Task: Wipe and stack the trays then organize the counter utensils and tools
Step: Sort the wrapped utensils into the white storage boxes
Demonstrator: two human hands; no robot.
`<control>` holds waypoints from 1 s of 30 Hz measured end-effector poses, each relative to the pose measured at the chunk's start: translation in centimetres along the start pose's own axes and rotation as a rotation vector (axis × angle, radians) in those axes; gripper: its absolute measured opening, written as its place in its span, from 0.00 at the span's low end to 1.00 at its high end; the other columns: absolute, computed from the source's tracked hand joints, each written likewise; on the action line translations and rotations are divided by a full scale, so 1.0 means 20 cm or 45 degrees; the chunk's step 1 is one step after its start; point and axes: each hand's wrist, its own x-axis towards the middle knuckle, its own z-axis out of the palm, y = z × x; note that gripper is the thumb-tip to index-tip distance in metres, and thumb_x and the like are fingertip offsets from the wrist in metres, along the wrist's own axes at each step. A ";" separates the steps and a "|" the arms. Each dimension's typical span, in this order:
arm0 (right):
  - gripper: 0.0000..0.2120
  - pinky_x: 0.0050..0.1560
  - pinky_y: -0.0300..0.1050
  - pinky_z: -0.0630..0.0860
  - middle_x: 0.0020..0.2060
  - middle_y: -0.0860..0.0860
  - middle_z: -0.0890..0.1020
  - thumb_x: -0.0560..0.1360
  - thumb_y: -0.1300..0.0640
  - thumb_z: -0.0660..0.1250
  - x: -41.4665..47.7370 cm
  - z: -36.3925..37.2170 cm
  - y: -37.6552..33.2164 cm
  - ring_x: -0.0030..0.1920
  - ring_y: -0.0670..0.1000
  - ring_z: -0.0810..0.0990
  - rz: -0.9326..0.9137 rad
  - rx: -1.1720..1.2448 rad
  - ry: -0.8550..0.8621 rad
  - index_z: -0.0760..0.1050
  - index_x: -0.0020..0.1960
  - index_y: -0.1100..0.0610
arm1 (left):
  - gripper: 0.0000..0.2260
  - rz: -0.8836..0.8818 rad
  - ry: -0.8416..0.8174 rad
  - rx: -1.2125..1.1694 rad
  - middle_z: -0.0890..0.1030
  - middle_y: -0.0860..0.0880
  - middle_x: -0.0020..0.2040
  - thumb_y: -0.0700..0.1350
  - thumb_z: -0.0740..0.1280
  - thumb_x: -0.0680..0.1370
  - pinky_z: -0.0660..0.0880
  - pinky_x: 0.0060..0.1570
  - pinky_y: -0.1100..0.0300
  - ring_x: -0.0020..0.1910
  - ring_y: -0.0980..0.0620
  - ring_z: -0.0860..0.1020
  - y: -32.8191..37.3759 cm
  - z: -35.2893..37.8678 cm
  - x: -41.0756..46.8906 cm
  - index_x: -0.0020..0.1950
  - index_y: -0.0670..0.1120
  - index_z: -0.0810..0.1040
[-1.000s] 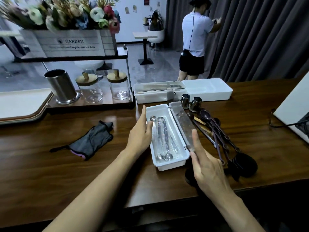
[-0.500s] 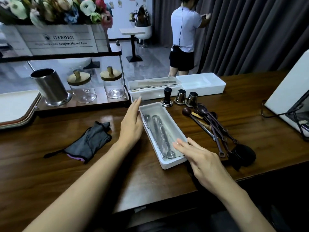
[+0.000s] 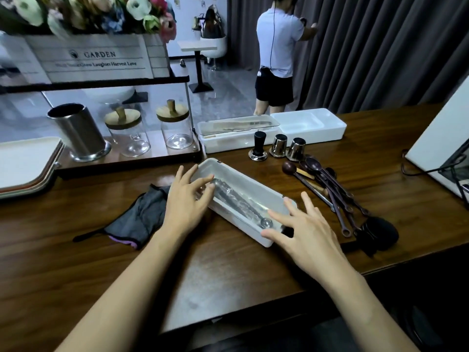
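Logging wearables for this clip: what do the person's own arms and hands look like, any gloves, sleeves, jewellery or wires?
The left hand and right hand are bare, with no gloves or rings visible. The left forearm and right forearm are uncovered down to the frame edge: no sleeve, watch, bracelet, marking or cable shows on either.

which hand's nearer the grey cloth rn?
Left. The left hand is just right of the grey cloth; the right hand sits farther right, at the white box's near end.
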 end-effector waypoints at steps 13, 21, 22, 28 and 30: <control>0.18 0.67 0.53 0.67 0.71 0.47 0.75 0.85 0.44 0.54 0.36 0.08 0.01 0.72 0.59 0.69 0.176 0.538 -0.031 0.65 0.74 0.33 | 0.22 -0.450 0.150 -0.167 0.49 0.55 0.84 0.67 0.72 0.71 0.64 0.71 0.42 0.77 0.51 0.66 0.07 -0.13 -0.23 0.64 0.66 0.80; 0.29 0.73 0.55 0.61 0.74 0.49 0.71 0.73 0.37 0.72 0.51 0.06 0.10 0.77 0.57 0.61 0.101 0.729 -0.079 0.69 0.72 0.33 | 0.39 -0.554 0.152 -0.172 0.76 0.50 0.72 0.74 0.72 0.65 0.68 0.70 0.46 0.72 0.48 0.73 0.07 -0.13 -0.19 0.74 0.64 0.71; 0.29 0.72 0.55 0.62 0.73 0.49 0.72 0.72 0.37 0.73 0.52 0.06 0.11 0.76 0.56 0.62 0.095 0.748 -0.067 0.69 0.72 0.33 | 0.39 -0.572 0.145 -0.189 0.76 0.51 0.71 0.73 0.73 0.65 0.68 0.70 0.47 0.72 0.48 0.73 0.08 -0.14 -0.19 0.75 0.64 0.70; 0.27 0.59 0.29 0.65 0.62 0.37 0.77 0.70 0.39 0.76 0.54 -0.13 0.20 0.65 0.40 0.70 -0.075 0.853 0.075 0.74 0.68 0.33 | 0.39 -0.563 0.270 -0.111 0.81 0.48 0.65 0.68 0.73 0.64 0.72 0.64 0.47 0.67 0.47 0.76 0.32 -0.22 -0.19 0.75 0.63 0.71; 0.28 0.61 0.35 0.68 0.62 0.40 0.79 0.68 0.38 0.76 0.60 -0.25 0.23 0.64 0.40 0.72 -0.144 0.851 0.145 0.75 0.67 0.34 | 0.39 -0.523 0.305 -0.065 0.82 0.46 0.64 0.70 0.71 0.63 0.73 0.61 0.48 0.64 0.45 0.78 0.42 -0.24 -0.09 0.74 0.62 0.72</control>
